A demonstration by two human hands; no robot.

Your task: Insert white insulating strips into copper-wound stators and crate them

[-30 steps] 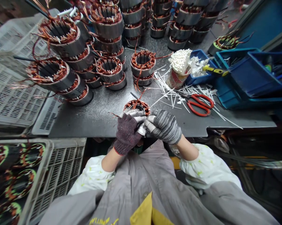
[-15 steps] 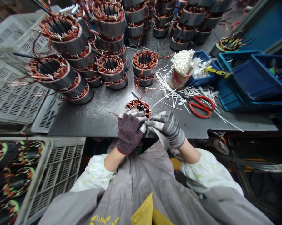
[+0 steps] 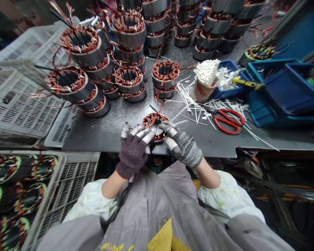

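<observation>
The wire-wound ring (image 3: 149, 120) lies between my hands, near the front edge of the table (image 3: 89, 136). My left hand (image 3: 134, 150) is loosely spread at its near left side, with no fingers closed together; my right hand (image 3: 184, 145) is bent over its right side, and I can't tell whether those fingertips pinch anything. A careless push toward me could, I think, tip the ring off the edge, since little table lies in front of it. The loose copper wires (image 3: 160, 110) rising from its far side might snag in my knitted gloves and bend. Purple wool covers my left hand, grey-streaked wool my right, with whitish wrapping on the fingers. The ring is round and hollow, its copper bundled and glossy. Beyond my right hand, thin, straight white strips (image 3: 197, 113) lie scattered beside smooth red-handled scissors (image 3: 228, 121).
</observation>
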